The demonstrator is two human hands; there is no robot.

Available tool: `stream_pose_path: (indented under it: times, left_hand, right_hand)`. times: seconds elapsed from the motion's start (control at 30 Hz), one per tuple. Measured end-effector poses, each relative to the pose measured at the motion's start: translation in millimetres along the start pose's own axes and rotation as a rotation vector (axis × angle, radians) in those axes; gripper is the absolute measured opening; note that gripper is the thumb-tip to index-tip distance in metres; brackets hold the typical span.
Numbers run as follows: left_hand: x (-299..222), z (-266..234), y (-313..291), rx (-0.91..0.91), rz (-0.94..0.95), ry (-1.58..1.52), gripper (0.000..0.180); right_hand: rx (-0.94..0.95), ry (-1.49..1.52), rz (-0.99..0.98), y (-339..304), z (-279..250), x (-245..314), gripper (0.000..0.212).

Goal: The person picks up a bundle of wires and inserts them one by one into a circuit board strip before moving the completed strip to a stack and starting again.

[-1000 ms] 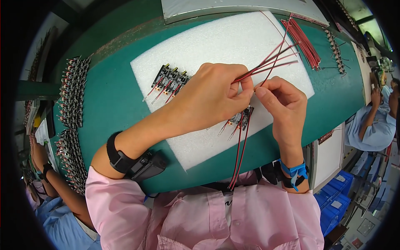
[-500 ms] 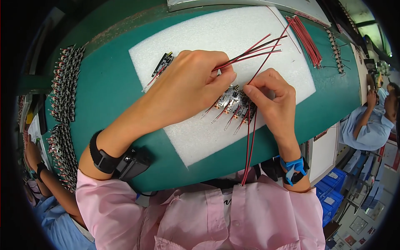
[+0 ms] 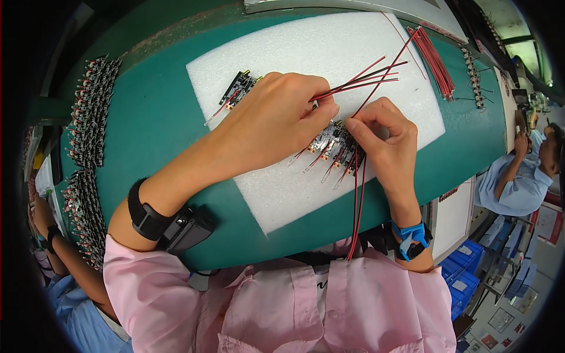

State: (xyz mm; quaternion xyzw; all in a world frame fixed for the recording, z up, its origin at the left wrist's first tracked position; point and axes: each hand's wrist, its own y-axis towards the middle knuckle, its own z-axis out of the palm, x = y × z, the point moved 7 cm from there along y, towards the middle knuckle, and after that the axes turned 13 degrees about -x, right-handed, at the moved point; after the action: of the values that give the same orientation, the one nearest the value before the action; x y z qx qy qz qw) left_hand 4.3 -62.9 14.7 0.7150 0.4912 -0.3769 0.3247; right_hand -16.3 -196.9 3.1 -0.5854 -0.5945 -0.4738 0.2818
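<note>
A row of small circuit boards (image 3: 334,146) lies on a white foam sheet (image 3: 265,203), several with thin leads hanging from their near edge. My left hand (image 3: 297,109) is closed on a few red and black wires (image 3: 365,76), whose ends fan out to the right. It covers the middle of the row. At the row's right end my right hand (image 3: 385,126) pinches a long red and black wire pair close to a board; the pair (image 3: 356,212) runs down toward my shirt. The exact spot between those fingertips is hidden.
A bundle of red wires (image 3: 434,65) lies on the green mat (image 3: 153,123) at the far right, beside a strip of boards (image 3: 472,76). Stacked boards (image 3: 88,117) line the left side. Co-workers (image 3: 521,170) sit at right and left; blue bins (image 3: 462,265) stand lower right.
The view has shifted slightly, moving the foam and boards a little in the picture. Both hands keep nearly the same pose and hold on the wires.
</note>
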Motion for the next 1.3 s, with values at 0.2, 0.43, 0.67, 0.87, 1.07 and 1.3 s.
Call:
stream_pose_path:
  times: [0.2, 0.43, 0.67, 0.87, 1.07, 1.3]
  left_hand:
    - [0.4, 1.3, -0.4, -0.009, 0.014, -0.008, 0.017]
    - [0.8, 0.6, -0.9, -0.012, 0.012, -0.002, 0.018]
    - [0.0, 0.3, -0.9, -0.015, 0.017, 0.015, 0.018]
    - [0.9, 1.5, -0.9, -0.010, -0.001, 0.017, 0.018]
    - [-4.5, -4.3, 0.2, -0.119, 0.077, -0.025, 0.021]
    - [-1.3, -1.8, -0.2, -0.047, 0.037, 0.043, 0.019]
  right_hand:
    - [-0.019, 0.008, 0.010, 0.9, -0.2, 0.2, 0.005]
    - [-0.004, 0.009, -0.013, -0.4, 0.9, -1.2, 0.004]
    - [-0.039, -0.029, -0.065, 0.0, -0.7, 3.2, 0.005]
    - [-0.055, -0.044, -0.110, -0.7, -0.4, 3.3, 0.005]
    - [-0.064, -0.039, -0.133, -2.1, 0.5, 5.8, 0.005]
    - [-0.077, -0.020, -0.100, -2.9, -0.3, 2.5, 0.005]
